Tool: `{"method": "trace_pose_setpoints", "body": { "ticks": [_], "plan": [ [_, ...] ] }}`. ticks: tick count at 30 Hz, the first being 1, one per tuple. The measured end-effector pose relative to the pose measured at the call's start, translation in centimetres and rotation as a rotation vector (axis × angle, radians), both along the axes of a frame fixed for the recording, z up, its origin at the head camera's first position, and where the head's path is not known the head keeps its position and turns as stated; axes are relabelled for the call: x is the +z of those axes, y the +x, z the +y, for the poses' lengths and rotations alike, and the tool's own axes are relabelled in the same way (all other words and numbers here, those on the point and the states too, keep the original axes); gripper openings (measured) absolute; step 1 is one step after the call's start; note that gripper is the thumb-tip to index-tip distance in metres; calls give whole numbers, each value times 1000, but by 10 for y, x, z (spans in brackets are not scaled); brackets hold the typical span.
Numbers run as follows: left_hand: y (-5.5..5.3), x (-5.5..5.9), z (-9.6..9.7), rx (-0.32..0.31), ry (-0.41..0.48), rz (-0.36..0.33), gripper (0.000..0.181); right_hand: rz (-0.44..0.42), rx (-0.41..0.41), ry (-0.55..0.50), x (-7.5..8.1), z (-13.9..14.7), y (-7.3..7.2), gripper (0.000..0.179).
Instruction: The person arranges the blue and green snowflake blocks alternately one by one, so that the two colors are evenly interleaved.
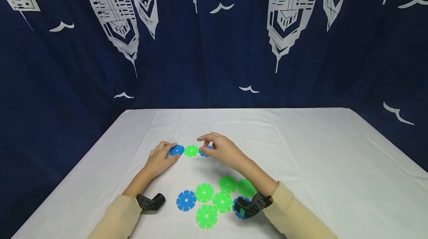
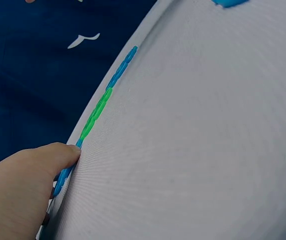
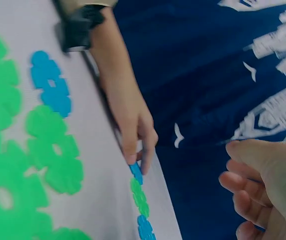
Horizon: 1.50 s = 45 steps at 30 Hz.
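Observation:
Three flat, notched flower-shaped plastic discs lie in a row across the table. The left blue disc (image 1: 177,150) is held between the thumb and fingers of my left hand (image 1: 159,163), at its near and far edges. Beside it comes the green disc (image 1: 191,151), edge to edge, then the right blue disc (image 3: 145,228). My right hand (image 1: 222,150) is raised over that right blue disc and partly hides it in the head view. Its fingers are loosely bent with nothing between them, as the right wrist view shows.
Nearer the front lies a loose group of green discs (image 1: 222,202), with a single blue disc (image 1: 186,200) to its left. Another blue disc (image 1: 235,206) is partly covered by the right wrist camera (image 1: 253,205). Behind the white table (image 1: 311,150) hangs a dark blue patterned cloth (image 1: 214,57).

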State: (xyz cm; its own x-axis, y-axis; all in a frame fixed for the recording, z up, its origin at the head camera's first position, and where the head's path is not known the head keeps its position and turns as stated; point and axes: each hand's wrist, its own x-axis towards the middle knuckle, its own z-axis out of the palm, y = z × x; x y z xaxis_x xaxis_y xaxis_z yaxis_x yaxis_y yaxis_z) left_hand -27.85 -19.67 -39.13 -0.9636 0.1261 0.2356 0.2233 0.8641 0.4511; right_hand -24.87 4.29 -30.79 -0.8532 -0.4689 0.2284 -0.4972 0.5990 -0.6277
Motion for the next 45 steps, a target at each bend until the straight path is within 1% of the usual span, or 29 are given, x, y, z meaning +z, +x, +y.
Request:
{"method": "trace_pose_setpoints", "body": {
  "ticks": [2, 8, 13, 16, 19, 24, 28, 32, 38, 45],
  "plan": [
    [1, -1, 0, 3, -3, -5, 52, -12, 45, 38, -2, 1, 8, 32],
    [0, 1, 1, 0, -13, -11, 52, -3, 157, 170, -12, 6, 26, 32],
    [-2, 1, 1, -8, -11, -6, 52, -15, 217, 239, -23, 10, 37, 33],
    [-2, 1, 1, -14, -7, 6, 52, 18, 232, 275, -34, 12, 43, 33],
    [-2, 0, 1, -14, -7, 10, 52, 75, 242, 305, -46, 13, 48, 35],
    [1, -1, 1, -8, 9, -3, 52, 151, 221, 299, -62, 15, 49, 37],
    [2, -2, 1, -7, 20, -1, 52, 154, 195, 288, -69, 18, 47, 40],
    [2, -3, 1, -10, 16, -8, 52, 148, 198, 290, -70, 20, 44, 43],
    [1, -1, 0, -20, 18, -22, 53, 160, 231, 286, -73, 21, 41, 42],
    [1, 1, -3, -24, 7, 2, 52, 148, 235, 280, -75, 19, 39, 44]
  ]
}}
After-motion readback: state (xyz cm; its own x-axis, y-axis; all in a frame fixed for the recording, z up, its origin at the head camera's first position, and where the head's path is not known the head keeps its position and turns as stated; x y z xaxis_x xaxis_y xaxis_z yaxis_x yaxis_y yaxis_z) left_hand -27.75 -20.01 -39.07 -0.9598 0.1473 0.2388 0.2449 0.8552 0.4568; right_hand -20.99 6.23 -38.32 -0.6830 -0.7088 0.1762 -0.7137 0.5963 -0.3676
